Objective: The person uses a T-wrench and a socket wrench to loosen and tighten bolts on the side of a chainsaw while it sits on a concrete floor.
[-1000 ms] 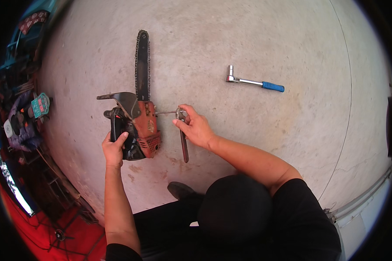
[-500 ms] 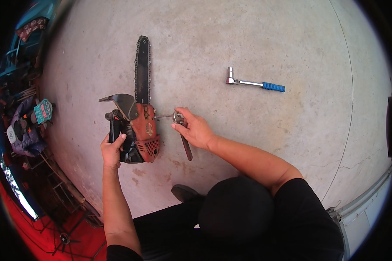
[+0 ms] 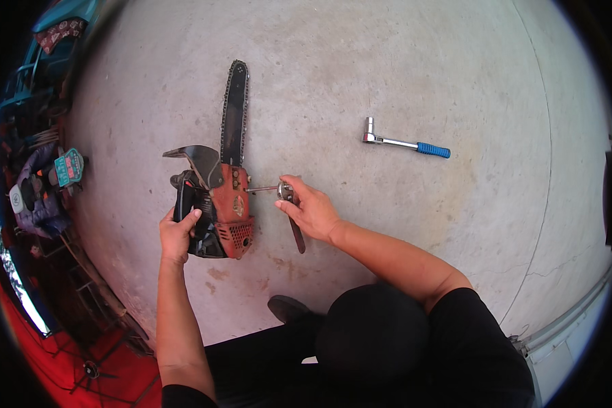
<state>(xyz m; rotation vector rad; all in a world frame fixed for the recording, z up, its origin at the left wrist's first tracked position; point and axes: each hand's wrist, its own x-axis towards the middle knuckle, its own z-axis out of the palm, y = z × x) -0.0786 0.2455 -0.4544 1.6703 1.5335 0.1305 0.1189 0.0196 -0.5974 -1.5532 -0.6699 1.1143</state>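
Note:
An orange-red chainsaw (image 3: pixel 234 204) lies on its side on the concrete floor, its bar and chain (image 3: pixel 235 112) pointing away from me. My left hand (image 3: pixel 177 234) is closed round its black handle (image 3: pixel 184 202), the thumb on top. To the right of the saw, my right hand (image 3: pixel 311 207) grips the round metal head of a ratchet wrench (image 3: pixel 297 234) with a reddish handle hanging toward me. From that head a thin steel shaft (image 3: pixel 262 189) reaches left to the saw's side cover, near the nuts at the bar's base. Whether its tip is seated there I cannot tell.
Further right on the floor lies another ratchet wrench (image 3: pixel 398 143) with a blue grip and a socket. A vehicle with a teal plate (image 3: pixel 69 167) and other clutter line the left side. My shoe (image 3: pixel 287 308) is below the saw.
The whole view has shifted slightly, so the saw and blue-gripped wrench appear a little further right and lower. Both hands keep their grips; the shaft stays at the saw's side.

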